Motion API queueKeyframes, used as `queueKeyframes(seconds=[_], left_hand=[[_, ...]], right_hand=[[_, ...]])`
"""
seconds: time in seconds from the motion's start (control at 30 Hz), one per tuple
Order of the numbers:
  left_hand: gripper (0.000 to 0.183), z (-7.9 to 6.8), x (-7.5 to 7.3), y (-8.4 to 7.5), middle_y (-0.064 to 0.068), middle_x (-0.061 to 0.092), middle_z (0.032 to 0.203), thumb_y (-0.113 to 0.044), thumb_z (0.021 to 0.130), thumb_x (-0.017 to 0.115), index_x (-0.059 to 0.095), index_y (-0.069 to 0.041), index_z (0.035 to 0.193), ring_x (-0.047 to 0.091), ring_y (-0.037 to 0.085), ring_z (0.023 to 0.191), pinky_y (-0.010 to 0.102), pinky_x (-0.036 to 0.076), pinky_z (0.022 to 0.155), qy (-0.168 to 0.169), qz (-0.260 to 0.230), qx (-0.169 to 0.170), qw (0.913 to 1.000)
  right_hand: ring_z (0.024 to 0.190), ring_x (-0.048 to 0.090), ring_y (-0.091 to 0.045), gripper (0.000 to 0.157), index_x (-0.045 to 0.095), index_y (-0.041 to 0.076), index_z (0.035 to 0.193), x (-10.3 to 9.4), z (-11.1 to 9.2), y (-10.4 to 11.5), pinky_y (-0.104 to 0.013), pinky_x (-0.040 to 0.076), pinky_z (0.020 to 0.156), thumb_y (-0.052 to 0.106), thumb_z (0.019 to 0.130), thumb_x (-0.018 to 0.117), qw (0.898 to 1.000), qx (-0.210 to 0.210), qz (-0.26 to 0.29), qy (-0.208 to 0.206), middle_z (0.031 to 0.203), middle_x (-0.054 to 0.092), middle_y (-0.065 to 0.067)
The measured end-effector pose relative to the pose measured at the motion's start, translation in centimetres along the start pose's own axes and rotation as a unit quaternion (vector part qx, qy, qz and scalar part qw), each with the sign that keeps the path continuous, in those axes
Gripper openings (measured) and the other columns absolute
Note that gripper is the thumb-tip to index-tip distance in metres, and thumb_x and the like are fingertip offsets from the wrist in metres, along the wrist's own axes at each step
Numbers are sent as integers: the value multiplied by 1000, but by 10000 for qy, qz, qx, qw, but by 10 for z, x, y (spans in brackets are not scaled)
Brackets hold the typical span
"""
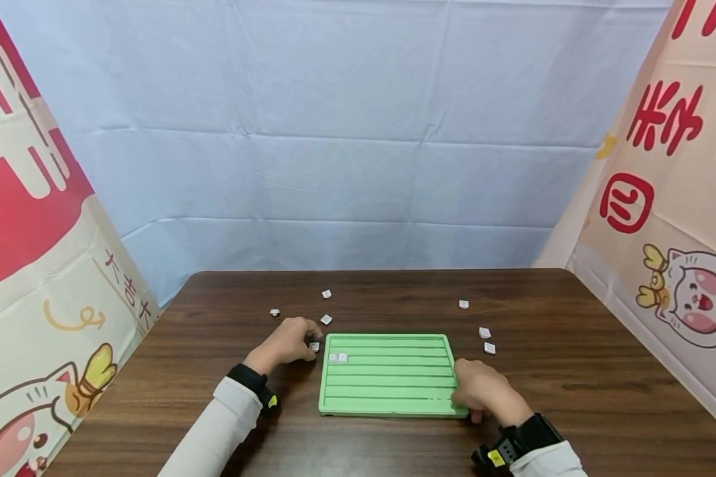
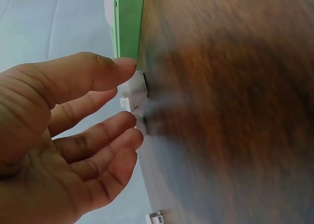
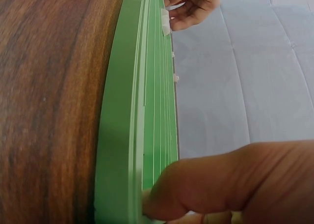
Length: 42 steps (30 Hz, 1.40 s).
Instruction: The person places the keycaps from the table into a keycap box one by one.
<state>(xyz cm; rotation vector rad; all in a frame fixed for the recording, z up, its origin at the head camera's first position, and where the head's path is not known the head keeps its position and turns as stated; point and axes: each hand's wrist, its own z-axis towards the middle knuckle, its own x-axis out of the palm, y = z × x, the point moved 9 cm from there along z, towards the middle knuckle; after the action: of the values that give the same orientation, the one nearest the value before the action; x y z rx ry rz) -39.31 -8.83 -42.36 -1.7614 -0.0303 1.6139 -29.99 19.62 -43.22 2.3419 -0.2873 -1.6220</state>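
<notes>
A green ridged board (image 1: pixel 388 387) lies on the table with two small white tiles (image 1: pixel 337 358) side by side near its left edge. My left hand (image 1: pixel 288 343) reaches down just left of the board, around another white tile (image 1: pixel 314 346). In the left wrist view, thumb and fingers of the left hand (image 2: pixel 83 130) are apart and loosely bent, with white tiles (image 2: pixel 137 89) beyond them; contact cannot be told. My right hand (image 1: pixel 483 387) grips the board's lower right edge, its thumb (image 3: pixel 171 194) on the rim in the right wrist view.
Behind the left hand lie loose white tiles (image 1: pixel 326 319), and several more (image 1: pixel 484 332) lie right of the board. The brown table (image 1: pixel 573 358) ends at a pale blue cloth (image 1: pixel 358 165). Printed cloths (image 1: pixel 662 278) hang at both sides.
</notes>
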Motion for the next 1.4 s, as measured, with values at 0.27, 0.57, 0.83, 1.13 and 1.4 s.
queueKeyframes(seconds=[0.27, 0.57, 0.83, 1.13, 1.4], left_hand=[[27, 0, 2, 6, 7, 62, 98, -3, 74, 76, 69, -5, 100, 57, 27, 96, 41, 47, 77, 67, 189, -233, 9995], [13, 0, 3, 3, 1, 59, 80, 3, 77, 70, 69, -8, 85, 52, 15, 72, 33, 44, 62, 107, 216, 69, 9997], [13, 0, 3, 3, 0, 58, 78, 3, 76, 71, 67, -8, 82, 53, 15, 72, 33, 45, 63, 111, 154, 10, 9998], [13, 0, -3, 5, -3, 57, 75, 1, 76, 72, 67, -9, 82, 52, 13, 68, 31, 44, 60, -19, 191, -10, 9998], [13, -3, -30, -2, -3, 55, 70, 0, 75, 73, 66, -3, 86, 50, 12, 63, 30, 44, 60, -331, 43, 175, 9993]], right_hand=[[38, 54, -19, 12, 52, 4, 69, 0, 0, 0, -26, 35, 37, -1, 75, 60, 10000, 1, -19, -38, 51, 54, -10], [37, 54, -19, 13, 52, 4, 66, -1, -1, 0, -27, 35, 37, -1, 75, 60, 10000, -45, 15, -78, 49, 54, -10], [37, 54, -19, 13, 52, 5, 67, -1, -1, 0, -27, 36, 37, -1, 75, 60, 10000, -32, -14, -61, 48, 54, -9], [38, 54, -19, 12, 52, 4, 69, 2, -1, -1, -27, 35, 36, -1, 75, 61, 9999, -45, 98, -13, 52, 54, -10], [39, 53, -22, 13, 52, 5, 69, 1, -2, 1, -27, 32, 38, -2, 77, 59, 9998, -131, 143, -13, 49, 53, -10]])
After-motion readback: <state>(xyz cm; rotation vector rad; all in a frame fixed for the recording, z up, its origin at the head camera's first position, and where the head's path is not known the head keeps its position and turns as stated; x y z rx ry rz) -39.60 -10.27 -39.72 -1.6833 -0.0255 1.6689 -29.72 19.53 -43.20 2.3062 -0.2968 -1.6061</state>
